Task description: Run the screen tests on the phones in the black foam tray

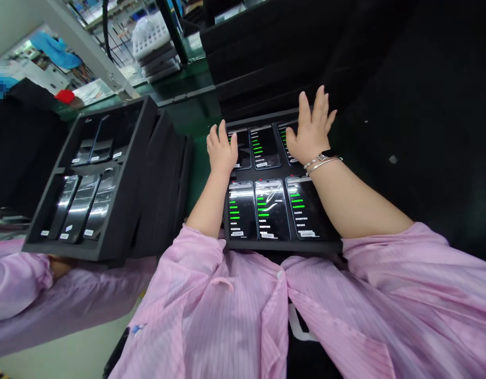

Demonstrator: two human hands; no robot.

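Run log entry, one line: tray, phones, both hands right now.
tray: six phones visible, screens lit | left hand: open, by upper-left phone | right hand: open, by upper-right phone | contact: unclear

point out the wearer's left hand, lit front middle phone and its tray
wearer's left hand point(222, 156): head view, back of hand
lit front middle phone point(275, 210): head view, screen
tray point(282, 245): head view, front rim

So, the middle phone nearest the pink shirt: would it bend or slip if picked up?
The middle phone looks flat and straight, so it's probably stiff. Its glossy glare suggests a smooth, possibly slippery front. Lying flat in the black tray, it probably won't roll or tip.
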